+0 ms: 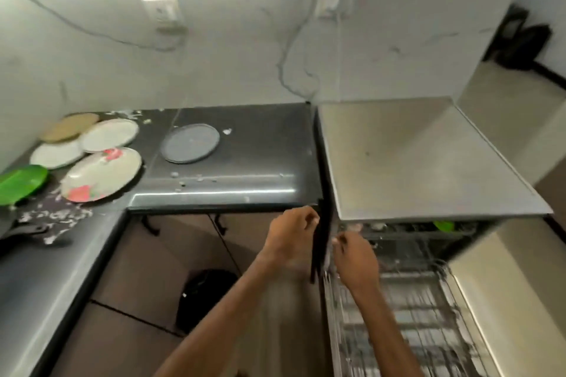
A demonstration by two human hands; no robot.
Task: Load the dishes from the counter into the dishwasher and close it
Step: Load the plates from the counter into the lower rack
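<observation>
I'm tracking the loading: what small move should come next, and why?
Probably the left hand should reach over for the grey plate, the nearest dish. Neither it nor the right hand holds a dish, the pulled-out lower rack looks bare, and several plates lie on the counter.

I'm looking at a dark L-shaped tabletop (pixel 245 162) flecked with white scraps (pixel 61 217). A grey plate (pixel 190 143) lies alone near the middle. Left of it sits an overlapping cluster: a floral plate (pixel 101 174), two white plates (pixel 108 135) (pixel 56 154) and a tan plate (pixel 69 127) — then a green plate (pixel 21 182) at the frame's edge.
</observation>
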